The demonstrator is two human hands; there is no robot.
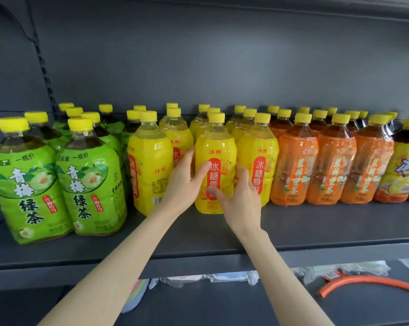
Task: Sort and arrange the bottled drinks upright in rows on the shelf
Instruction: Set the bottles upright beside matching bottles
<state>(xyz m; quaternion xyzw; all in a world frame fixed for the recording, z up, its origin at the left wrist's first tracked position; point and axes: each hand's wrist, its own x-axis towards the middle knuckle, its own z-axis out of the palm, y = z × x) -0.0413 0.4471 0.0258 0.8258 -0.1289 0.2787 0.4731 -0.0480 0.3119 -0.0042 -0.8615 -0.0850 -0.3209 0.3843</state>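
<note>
Yellow bottle (216, 147), front of the middle yellow row, upright on the shelf (316, 222), tucked between two matching neighbours. Gripped by both: left hand (187, 182) curled round the left flank with thumb across the red label, right hand (242, 203) wrapped low round the right side. Why two hands for one bottle? — shelfnoob

Probably for twisting the label dead front and squaring up with the green tea bottles (88, 184) and orange tea bottles (295, 165). Big and full, so heavy-ish, at a guess. Slick glossy shrink-sleeve plastic too, rounded shoulders, yellow screw cap. Easy to lose with one palm. — aisle9

Fair. Looks nearly done then, sorted by colour already. — shelfnoob

Yep, just straightening, by the look. Smooth grey metal deck, so better to slide than lift. — aisle9
</note>
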